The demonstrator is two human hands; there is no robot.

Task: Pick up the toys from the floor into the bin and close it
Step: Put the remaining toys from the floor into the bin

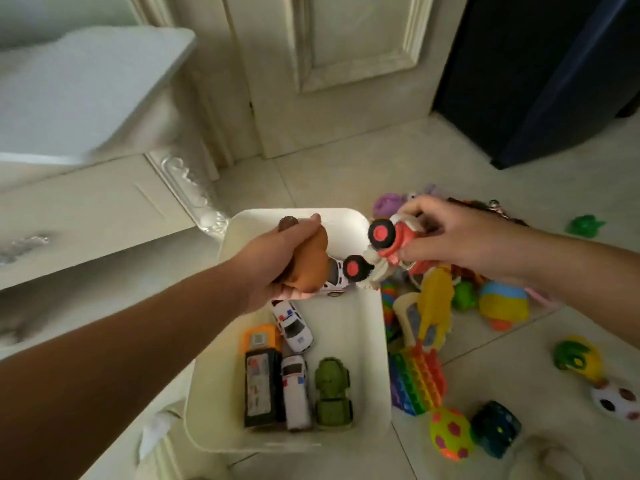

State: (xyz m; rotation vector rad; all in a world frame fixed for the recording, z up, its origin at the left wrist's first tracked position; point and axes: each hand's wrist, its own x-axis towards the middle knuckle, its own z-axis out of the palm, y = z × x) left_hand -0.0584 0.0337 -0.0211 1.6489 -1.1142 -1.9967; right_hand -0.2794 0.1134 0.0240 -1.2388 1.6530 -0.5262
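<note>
Left hand (277, 261) grips brown toy (311, 258) over bin (377, 341); right hand (460, 237) grips red vehicle (391, 244), centre frame; tiled floor (519, 358).

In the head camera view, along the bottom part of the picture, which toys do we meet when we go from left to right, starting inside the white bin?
black and orange truck → white ambulance → green truck → rainbow pop-it → yellow spotted ball → dark blue ball

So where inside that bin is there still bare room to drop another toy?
The white bin has bare floor at its far end beneath the left hand, and along its right wall beside the green truck. The near-left corner is crowded with toy vehicles.
</note>
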